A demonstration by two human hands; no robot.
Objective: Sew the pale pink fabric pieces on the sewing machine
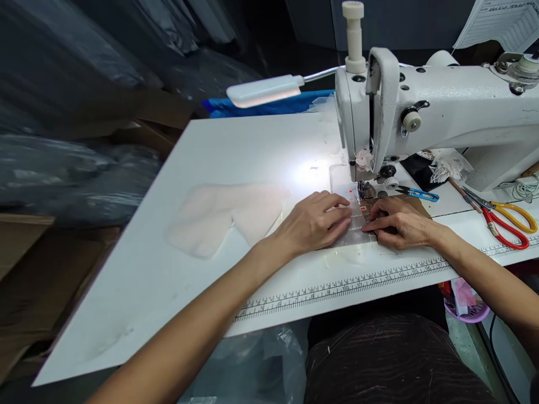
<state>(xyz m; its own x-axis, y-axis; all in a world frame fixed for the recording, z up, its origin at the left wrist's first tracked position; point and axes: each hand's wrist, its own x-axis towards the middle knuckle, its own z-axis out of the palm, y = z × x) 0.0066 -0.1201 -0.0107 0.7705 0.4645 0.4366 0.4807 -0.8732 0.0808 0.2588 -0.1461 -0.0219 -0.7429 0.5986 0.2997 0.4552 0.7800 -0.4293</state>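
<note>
My left hand (322, 221) lies on the bed of the white sewing machine (446, 106), left of the presser foot (362, 189). Its fingers are stretched out and slightly bent, palm down. On the other side of the needle plate (356, 235), my right hand (398, 223) has its fingers curled, thumb and fingertips close together. Whatever it may pinch is hidden or too small to make out. A pale pink fabric piece (223, 216) with a notched edge lies flat on the white table, left of my left hand.
Blue thread snips (418, 194) lie behind my right hand. Scissors with red and yellow handles (507, 221) rest farther right. A lamp (265, 91) hangs over the table's back edge. A printed ruler (337, 290) runs along the front. Cardboard boxes (29, 303) stand left.
</note>
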